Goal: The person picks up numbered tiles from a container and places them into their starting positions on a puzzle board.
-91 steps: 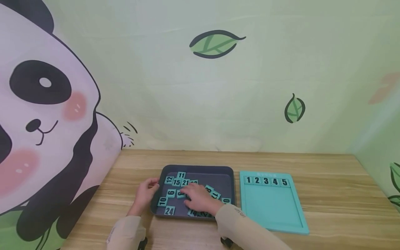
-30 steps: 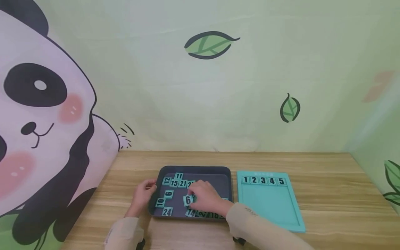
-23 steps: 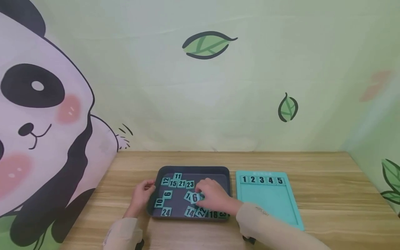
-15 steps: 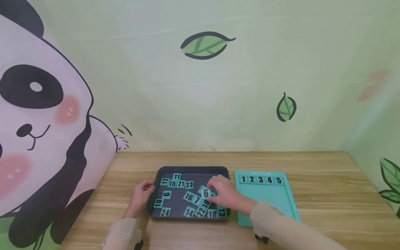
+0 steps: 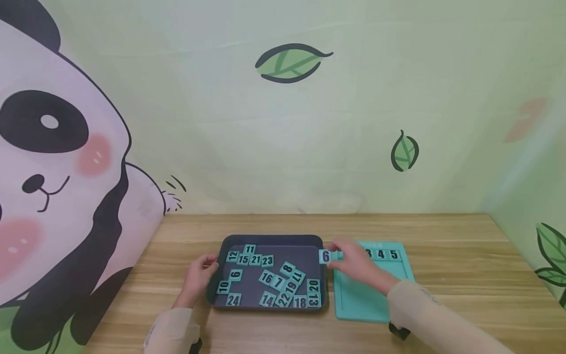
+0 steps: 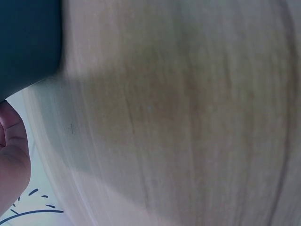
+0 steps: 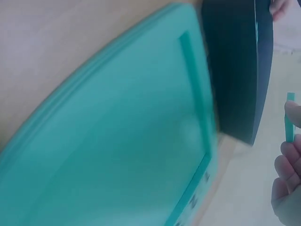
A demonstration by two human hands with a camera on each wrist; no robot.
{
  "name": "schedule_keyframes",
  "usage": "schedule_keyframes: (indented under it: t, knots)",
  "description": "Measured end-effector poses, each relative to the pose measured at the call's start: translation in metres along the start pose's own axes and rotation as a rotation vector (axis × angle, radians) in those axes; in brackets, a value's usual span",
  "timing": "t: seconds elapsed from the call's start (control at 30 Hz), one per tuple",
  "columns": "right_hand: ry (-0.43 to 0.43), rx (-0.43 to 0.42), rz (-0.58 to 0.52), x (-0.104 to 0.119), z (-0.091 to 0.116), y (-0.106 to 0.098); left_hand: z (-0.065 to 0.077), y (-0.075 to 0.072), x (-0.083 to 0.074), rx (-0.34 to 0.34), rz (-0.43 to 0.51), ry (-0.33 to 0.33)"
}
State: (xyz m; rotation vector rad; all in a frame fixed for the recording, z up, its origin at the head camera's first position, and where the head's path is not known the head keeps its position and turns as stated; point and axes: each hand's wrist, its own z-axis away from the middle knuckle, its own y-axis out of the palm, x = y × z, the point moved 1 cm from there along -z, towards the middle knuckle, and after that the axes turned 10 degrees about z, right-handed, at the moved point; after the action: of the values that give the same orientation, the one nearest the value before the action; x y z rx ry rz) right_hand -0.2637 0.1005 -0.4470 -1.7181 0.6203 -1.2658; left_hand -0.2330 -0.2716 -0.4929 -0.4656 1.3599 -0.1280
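Note:
My right hand (image 5: 353,260) pinches a teal tile numbered 6 (image 5: 325,256) by its edge, over the right wall of a dark tray (image 5: 274,240) and near the teal board (image 5: 364,305). In the right wrist view the tile (image 7: 289,128) shows edge-on between thumb and fingers. My left hand (image 5: 200,275) holds the tray's left side with its fingertips at the wall; the left wrist view catches only part of that hand (image 6: 14,160). Tiles 3, 4 and 5 (image 5: 394,254) sit in the board's top row, the ones left of them mostly hidden by my right hand.
Several number tiles lie loose in the tray, such as 24 (image 5: 234,299) at the front left, 23 (image 5: 267,260) behind, and 7 (image 5: 277,281) in a cluster on the right. The wooden table (image 5: 464,275) meets a printed backdrop (image 5: 353,147) at its far edge.
My right hand has taken hold of the 6 tile inside the tray and carried it right and back to the tray's right edge. My left hand stays at the tray.

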Motion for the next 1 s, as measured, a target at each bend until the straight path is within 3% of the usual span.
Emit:
schedule_keyframes:
  t: [0.33, 0.6, 1.0]
  knots:
    - [0.033, -0.017, 0.052, -0.037, -0.001, -0.003, 0.000, -0.001, -0.001, -0.001, -0.003, 0.002]
    - [0.062, 0.015, 0.098, -0.057, -0.001, 0.009, 0.001, -0.001, -0.002, -0.003, -0.014, 0.015]
    - [0.087, 0.019, 0.158, -0.061, 0.002, 0.021, 0.001, 0.000, -0.001, -0.011, -0.018, 0.003]
